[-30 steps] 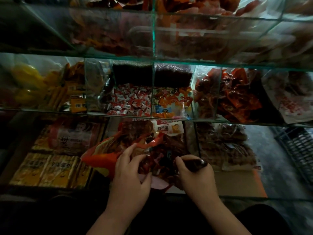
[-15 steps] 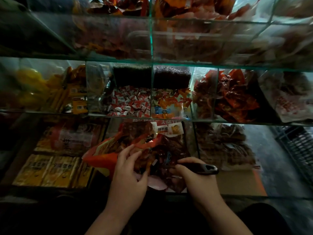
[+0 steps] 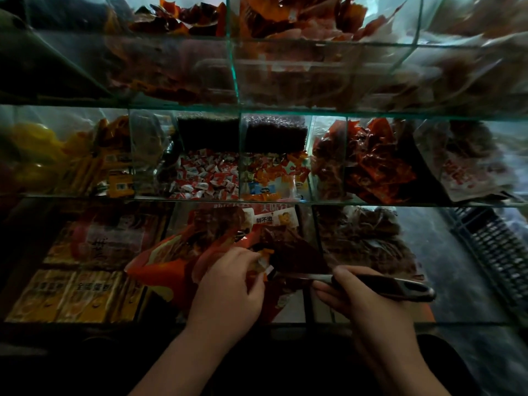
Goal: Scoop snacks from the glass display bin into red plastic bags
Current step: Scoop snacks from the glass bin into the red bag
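My left hand (image 3: 228, 284) grips the rim of a red plastic bag (image 3: 168, 261), holding its mouth toward the right inside the lower middle glass bin (image 3: 308, 320). Dark brown wrapped snacks (image 3: 288, 247) fill that bin and show inside the bag. My right hand (image 3: 354, 298) grips the black handle of a scoop (image 3: 391, 285). The scoop lies level, its front end at the bag's mouth among the snacks, partly hidden by my left hand.
Glass shelves with dividers rise in front of me. Yellow boxed snacks (image 3: 68, 292) fill the lower left bin, brown dried snacks (image 3: 363, 241) the right one. Red-and-white candies (image 3: 205, 178) and red packets (image 3: 377, 164) sit one shelf up. A dark crate (image 3: 497, 252) stands at far right.
My right hand has drawn the scoop back to the right, exposing more of its handle. My left hand shifted slightly right on the bag's rim.
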{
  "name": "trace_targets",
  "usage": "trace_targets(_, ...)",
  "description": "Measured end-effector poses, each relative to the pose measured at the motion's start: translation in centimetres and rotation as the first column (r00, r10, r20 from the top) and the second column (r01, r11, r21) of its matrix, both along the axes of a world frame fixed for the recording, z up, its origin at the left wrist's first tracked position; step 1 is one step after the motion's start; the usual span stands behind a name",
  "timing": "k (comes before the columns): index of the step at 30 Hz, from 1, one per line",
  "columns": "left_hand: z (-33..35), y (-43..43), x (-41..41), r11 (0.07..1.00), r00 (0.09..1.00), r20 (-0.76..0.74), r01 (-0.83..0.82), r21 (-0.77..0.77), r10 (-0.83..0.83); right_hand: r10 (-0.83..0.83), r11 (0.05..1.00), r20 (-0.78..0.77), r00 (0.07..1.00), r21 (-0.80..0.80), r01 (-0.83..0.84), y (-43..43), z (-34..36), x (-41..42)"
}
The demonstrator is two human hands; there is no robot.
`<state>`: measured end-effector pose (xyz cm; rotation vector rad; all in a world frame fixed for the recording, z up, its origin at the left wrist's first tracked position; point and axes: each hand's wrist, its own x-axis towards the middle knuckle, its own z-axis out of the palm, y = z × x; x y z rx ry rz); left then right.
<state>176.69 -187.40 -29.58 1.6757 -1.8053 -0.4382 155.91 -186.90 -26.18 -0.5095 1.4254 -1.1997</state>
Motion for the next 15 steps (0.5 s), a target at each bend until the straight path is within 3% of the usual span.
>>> trace_targets(10,-0.7,-3.3,-1.0,0.960,0.995,0.101,-0.029,0.279,0.001,-0.071,0.985,-0.093,0.993,-0.165,0.055,1.1,3.3,-1.4)
trace_targets(15,-1.1,-2.7,-2.0,0.987,0.997,0.053,-0.056,0.153,0.048,-0.018,0.980,-0.019,1.000,-0.197,0.014,1.6,4.4,-1.1)
